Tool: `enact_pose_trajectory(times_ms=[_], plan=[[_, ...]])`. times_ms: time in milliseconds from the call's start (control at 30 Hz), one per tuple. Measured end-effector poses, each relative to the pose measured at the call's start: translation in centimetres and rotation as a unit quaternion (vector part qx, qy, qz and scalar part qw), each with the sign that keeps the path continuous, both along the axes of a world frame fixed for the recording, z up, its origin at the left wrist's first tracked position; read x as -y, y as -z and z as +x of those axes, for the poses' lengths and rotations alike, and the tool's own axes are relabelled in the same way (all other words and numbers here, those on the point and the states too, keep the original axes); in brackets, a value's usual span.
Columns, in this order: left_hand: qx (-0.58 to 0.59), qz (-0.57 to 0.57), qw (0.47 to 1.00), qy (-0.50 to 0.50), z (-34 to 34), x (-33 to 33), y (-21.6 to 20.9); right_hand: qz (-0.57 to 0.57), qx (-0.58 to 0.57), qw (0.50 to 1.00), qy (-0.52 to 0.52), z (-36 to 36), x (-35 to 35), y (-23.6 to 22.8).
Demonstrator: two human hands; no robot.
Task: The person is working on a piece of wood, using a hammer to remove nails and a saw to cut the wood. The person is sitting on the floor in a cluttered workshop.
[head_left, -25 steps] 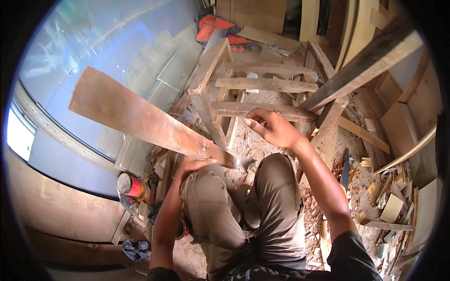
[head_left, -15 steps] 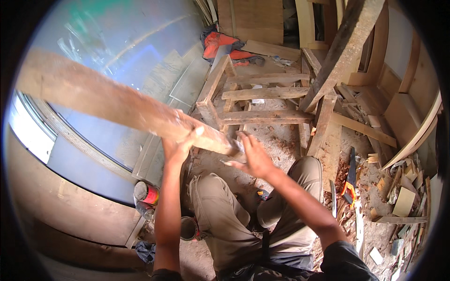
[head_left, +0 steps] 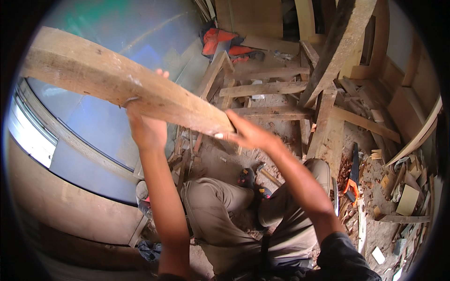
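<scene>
Nearest me are my bent knees point(head_left: 208, 199), with an orange-handled saw point(head_left: 355, 165) lying on the floor to their right. My right hand point(head_left: 247, 131) grips the right end of a thick wooden beam point(head_left: 101, 68), which I hold up off the floor, running away to the left. My left hand point(head_left: 146, 127) clasps it from below, fingertips showing past its far edge. Beyond stands a wooden frame point(head_left: 267, 88); farther still lies an orange-and-dark cloth point(head_left: 214, 40).
</scene>
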State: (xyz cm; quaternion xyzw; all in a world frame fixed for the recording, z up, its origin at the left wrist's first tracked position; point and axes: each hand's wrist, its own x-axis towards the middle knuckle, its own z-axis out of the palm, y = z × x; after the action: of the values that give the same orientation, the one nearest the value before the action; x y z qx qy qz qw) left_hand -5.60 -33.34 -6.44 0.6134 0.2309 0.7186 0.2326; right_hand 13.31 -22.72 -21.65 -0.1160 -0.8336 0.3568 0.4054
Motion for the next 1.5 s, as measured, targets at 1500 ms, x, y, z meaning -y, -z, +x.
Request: enact_pose_trajectory(times_ms=[1500], plan=[[0.056, 0.049, 0.938, -0.337, -4.2, -20.6, 11.5, 0.049, 0.326, 0.923, 0.201, -4.7, -14.4, 4.8]])
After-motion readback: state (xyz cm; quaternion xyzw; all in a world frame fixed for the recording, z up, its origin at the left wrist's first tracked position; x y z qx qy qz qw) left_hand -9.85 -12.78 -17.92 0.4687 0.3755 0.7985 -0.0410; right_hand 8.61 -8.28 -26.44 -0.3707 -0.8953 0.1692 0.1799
